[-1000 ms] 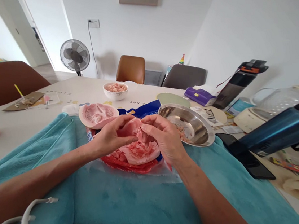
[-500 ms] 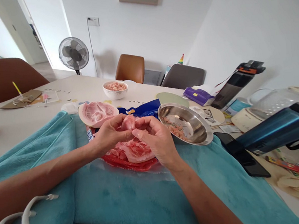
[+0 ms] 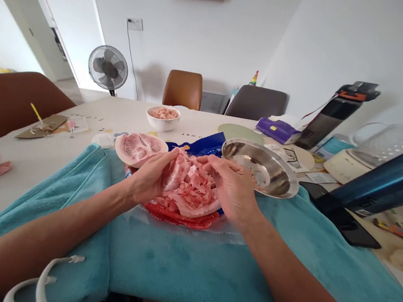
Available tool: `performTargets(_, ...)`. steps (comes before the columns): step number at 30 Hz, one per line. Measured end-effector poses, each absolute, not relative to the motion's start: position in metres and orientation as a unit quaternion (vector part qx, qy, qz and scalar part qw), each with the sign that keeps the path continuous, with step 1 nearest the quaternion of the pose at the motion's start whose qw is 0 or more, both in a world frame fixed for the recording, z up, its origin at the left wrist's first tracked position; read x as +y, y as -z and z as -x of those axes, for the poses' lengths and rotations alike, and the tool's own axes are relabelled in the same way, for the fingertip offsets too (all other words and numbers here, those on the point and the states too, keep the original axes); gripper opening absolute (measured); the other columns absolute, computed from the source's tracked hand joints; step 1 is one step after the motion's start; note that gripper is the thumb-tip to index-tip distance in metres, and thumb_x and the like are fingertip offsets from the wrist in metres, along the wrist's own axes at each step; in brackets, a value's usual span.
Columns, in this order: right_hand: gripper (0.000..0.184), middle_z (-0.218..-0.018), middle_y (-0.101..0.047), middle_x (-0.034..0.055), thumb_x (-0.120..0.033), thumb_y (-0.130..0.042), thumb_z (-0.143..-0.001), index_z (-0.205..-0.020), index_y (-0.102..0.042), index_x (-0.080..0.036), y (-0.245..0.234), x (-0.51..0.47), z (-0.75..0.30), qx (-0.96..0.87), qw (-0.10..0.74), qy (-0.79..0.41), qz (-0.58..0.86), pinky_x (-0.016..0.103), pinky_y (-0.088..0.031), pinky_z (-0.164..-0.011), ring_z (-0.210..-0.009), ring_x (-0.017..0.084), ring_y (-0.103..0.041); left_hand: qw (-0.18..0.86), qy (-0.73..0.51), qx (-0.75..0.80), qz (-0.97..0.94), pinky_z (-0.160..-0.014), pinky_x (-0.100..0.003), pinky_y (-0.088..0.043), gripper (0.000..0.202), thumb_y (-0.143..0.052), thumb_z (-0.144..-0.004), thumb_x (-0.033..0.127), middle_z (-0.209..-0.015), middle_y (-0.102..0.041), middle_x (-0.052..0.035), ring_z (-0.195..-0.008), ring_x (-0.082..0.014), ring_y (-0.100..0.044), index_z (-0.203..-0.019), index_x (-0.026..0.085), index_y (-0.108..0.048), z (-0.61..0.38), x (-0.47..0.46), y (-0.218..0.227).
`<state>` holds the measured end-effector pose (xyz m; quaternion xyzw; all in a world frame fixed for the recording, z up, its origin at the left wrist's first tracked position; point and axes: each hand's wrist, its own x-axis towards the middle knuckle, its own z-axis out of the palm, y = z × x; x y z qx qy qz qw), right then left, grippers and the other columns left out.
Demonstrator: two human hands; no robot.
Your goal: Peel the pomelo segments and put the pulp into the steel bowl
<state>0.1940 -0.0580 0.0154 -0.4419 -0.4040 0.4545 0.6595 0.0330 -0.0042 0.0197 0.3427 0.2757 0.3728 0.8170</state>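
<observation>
Pink pomelo segment is held up just above the opened pomelo half, centre of view. The half sits on a red plastic bag, with a blue bag behind it.

Left hand: grip closed round the segment from the left, thumb on top, fingers underneath.

Right hand: grip pinched, thumb and fingertips on the loose pink flesh at the segment's right edge. Can't tell if it's clamping a strip of membrane or just touching pulp, because the fingers cover it.

Both forearms lie over a teal towel spread across the near edge of the tabletop. The bags rest on the towel.

Around it:
- Steel bowl just right of the right hand, tilted, with a few pink bits inside, its edge on the towel.
- Emptied rind half just behind the left hand, hollow side up.
- White bowl further back, filled with peeled pink flesh, well apart from the hands.
- Far right: purple box, black phone and blue bottle lying on its side.
- Fan beyond the far edge of the tabletop.
</observation>
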Motion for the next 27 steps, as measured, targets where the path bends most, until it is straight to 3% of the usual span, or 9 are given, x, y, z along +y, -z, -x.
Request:
performTargets(2, 0.033, -0.089, -0.076, 0.0055, -0.039, -0.071, -0.080, -0.053, -0.067, -0.021, -0.012, -0.057, -0.194, -0.454, 0.641, -0.402, 0.471, 0.042, -0.049, -0.099, -0.102, 0.024, -0.068, 0.843, -0.343, 0.263, -0.320, -0.051, -0.021, -0.056, 0.028, -0.046, -0.100, 0.029, -0.066, -0.067, -0.0026, -0.055, -0.0131, -0.066, -0.087, 0.015, -0.066, -0.033, -0.004, -0.023)
performTargets(3, 0.031, -0.093, -0.077, 0.0053, -0.039, -0.070, -0.082, -0.057, -0.070, -0.021, -0.011, -0.057, -0.194, -0.478, 0.629, -0.381, 0.480, 0.042, -0.049, -0.100, -0.104, 0.024, -0.068, 0.852, -0.333, 0.254, -0.314, -0.049, -0.021, -0.055, 0.030, -0.045, -0.100, 0.030, -0.064, -0.066, -0.0026, -0.052, -0.0134, -0.064, -0.086, 0.015, -0.066, -0.032, -0.004, -0.025)
performTargets(5, 0.015, -0.104, -0.076, 0.0035, -0.036, -0.069, -0.083, -0.078, -0.077, -0.023, -0.008, -0.058, -0.193, -0.517, 0.611, -0.341, 0.494, 0.041, -0.049, -0.100, -0.106, 0.023, -0.068, 0.866, -0.319, 0.236, -0.304, -0.046, -0.021, -0.053, 0.031, -0.045, -0.100, 0.032, -0.063, -0.065, -0.0030, -0.049, -0.0134, -0.063, -0.086, 0.015, -0.066, -0.031, -0.004, -0.025)
performTargets(8, 0.021, -0.108, -0.075, 0.0028, -0.031, -0.069, -0.082, -0.102, -0.075, -0.025, -0.006, -0.060, -0.190, -0.567, 0.595, -0.270, 0.501, 0.039, -0.051, -0.097, -0.102, 0.020, -0.068, 0.877, -0.307, 0.214, -0.302, -0.039, -0.020, -0.049, 0.031, -0.048, -0.099, 0.035, -0.065, -0.066, -0.0038, -0.045, -0.0126, -0.059, -0.085, 0.014, -0.066, -0.028, -0.003, -0.023)
performTargets(13, 0.010, -0.097, -0.074, 0.0018, -0.028, -0.067, -0.083, -0.091, -0.072, -0.023, -0.003, -0.062, -0.186, -0.606, 0.585, -0.235, 0.484, 0.035, -0.052, -0.092, -0.095, 0.018, -0.068, 0.875, -0.312, 0.203, -0.309, -0.038, -0.019, -0.046, 0.019, -0.061, -0.091, 0.031, -0.062, -0.065, -0.0018, -0.041, -0.0102, -0.055, -0.083, 0.015, -0.067, -0.028, -0.001, -0.020)
performTargets(16, 0.007, -0.095, -0.073, 0.0005, -0.026, -0.068, -0.082, -0.087, -0.071, -0.023, -0.001, -0.063, -0.181, -0.602, 0.580, -0.282, 0.471, 0.032, -0.052, -0.088, -0.091, 0.016, -0.066, 0.846, -0.344, 0.221, -0.342, -0.046, -0.019, -0.051, 0.017, -0.069, -0.083, 0.030, -0.060, -0.064, -0.0006, -0.047, -0.0103, -0.058, -0.076, 0.014, -0.066, -0.031, -0.003, -0.018)
performTargets(19, 0.004, -0.087, -0.070, -0.0011, -0.026, -0.068, -0.082, -0.083, -0.069, -0.022, -0.003, -0.067, -0.176, -0.574, 0.579, -0.354, 0.459, 0.028, -0.052, -0.080, -0.082, 0.013, -0.063, 0.781, -0.395, 0.251, -0.414, -0.048, -0.015, -0.048, 0.020, -0.076, -0.076, 0.030, -0.058, -0.060, 0.0024, -0.048, -0.0071, -0.055, -0.073, 0.014, -0.065, -0.032, -0.007, -0.016)
performTargets(22, 0.009, -0.081, -0.066, -0.0019, -0.028, -0.071, -0.078, -0.078, -0.065, -0.021, -0.006, -0.070, -0.172, -0.530, 0.583, -0.415, 0.456, 0.026, -0.051, -0.072, -0.075, 0.012, -0.060, 0.719, -0.413, 0.274, -0.487, -0.046, -0.013, -0.041, 0.020, -0.076, -0.077, 0.032, -0.059, -0.056, 0.0058, -0.045, -0.0031, -0.047, -0.079, 0.015, -0.065, -0.031, -0.011, -0.015)
performTargets(27, 0.016, -0.077, -0.061, -0.0022, -0.031, -0.072, -0.075, -0.075, -0.060, -0.020, -0.006, -0.071, -0.169, -0.505, 0.576, -0.447, 0.461, 0.028, -0.050, -0.071, -0.072, 0.012, -0.057, 0.622, -0.424, 0.322, -0.574, -0.045, -0.012, -0.035, 0.027, -0.069, -0.083, 0.041, -0.065, -0.052, 0.0053, -0.051, -0.0028, -0.044, -0.081, 0.016, -0.059, -0.030, -0.015, -0.015)
